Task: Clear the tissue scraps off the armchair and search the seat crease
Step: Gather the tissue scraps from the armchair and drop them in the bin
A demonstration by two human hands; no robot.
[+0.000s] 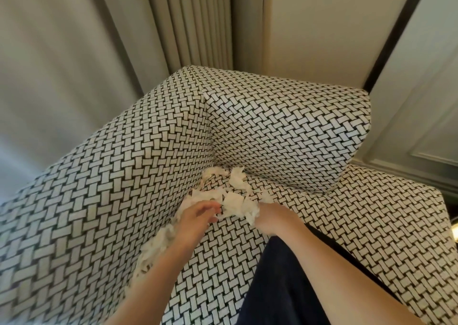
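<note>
Where seat meets side panel, torn white tissue scraps [235, 200] lie heaped in the armchair's [99, 188] back corner and trail down the seat crease [142, 265]; they are thin, ragged and crumpled. Left hand [198, 217] pinches one scrap's edge. Right hand [271, 217]: fingers buried under the heap, grip cannot be told.
</note>
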